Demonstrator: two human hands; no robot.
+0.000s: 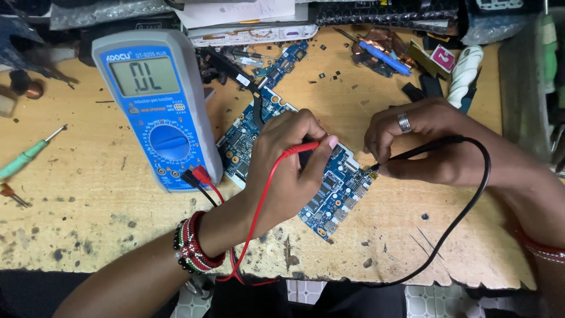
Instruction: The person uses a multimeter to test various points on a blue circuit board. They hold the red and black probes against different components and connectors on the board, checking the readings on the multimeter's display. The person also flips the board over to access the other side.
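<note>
Our left hand point(291, 165), reaching in from the lower left with a beaded bracelet point(191, 244) at the wrist, curls over the blue circuit board point(338, 191) and pinches the red probe point(303, 147) between thumb and fingers, while our right hand point(424, 144), coming from the right with a ring point(404, 122) on one finger, grips the black probe point(412, 152). That board lies on the worn wooden bench point(88, 218), its long axis running diagonally from upper left to lower right, beside the blue multimeter point(156, 106). Both probes lie nearly level, tips toward each other, the black tip touching the board's right edge.
</note>
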